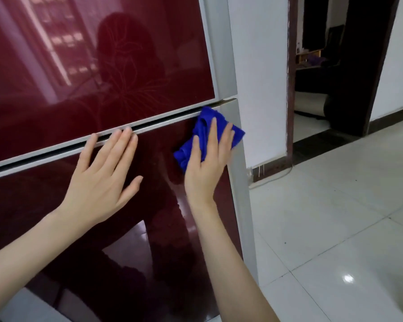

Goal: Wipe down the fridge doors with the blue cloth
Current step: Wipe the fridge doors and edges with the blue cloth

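The fridge fills the left of the view with two glossy dark red doors, an upper door (56, 66) and a lower door (102, 263), split by a grey seam. My right hand (207, 163) presses the crumpled blue cloth (205, 126) flat against the lower door's top right corner, fingers straight. My left hand (102, 173) lies flat on the lower door, its fingertips reaching the seam.
The fridge's grey side panel (237, 182) borders a white wall (261, 77). A dark-framed doorway (323, 77) opens at the right. Glossy white floor tiles (335, 228) spread to the right, with a thin cable (275, 177) along the skirting.
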